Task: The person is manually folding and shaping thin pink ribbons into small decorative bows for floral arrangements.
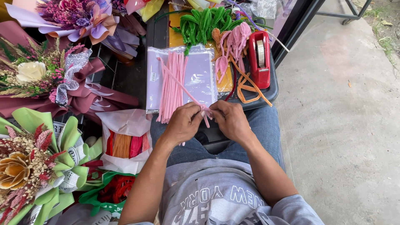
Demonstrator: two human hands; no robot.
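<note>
Head view: left hand [182,123] and right hand [230,120] both pinch one thin pink fuzzy pipe cleaner [183,86] over the lap, at the near edge of the dark tray [266,92]. Its far end slants across the bundle of pink pipe cleaners [171,87] on a lilac plastic packet [200,77]. Likely light, soft and bendable; best gripped close to the bend.

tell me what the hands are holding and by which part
Both the left hand and the right hand pinch a pink pipe cleaner at its near end; its far end lies over the pink bundle.
</note>
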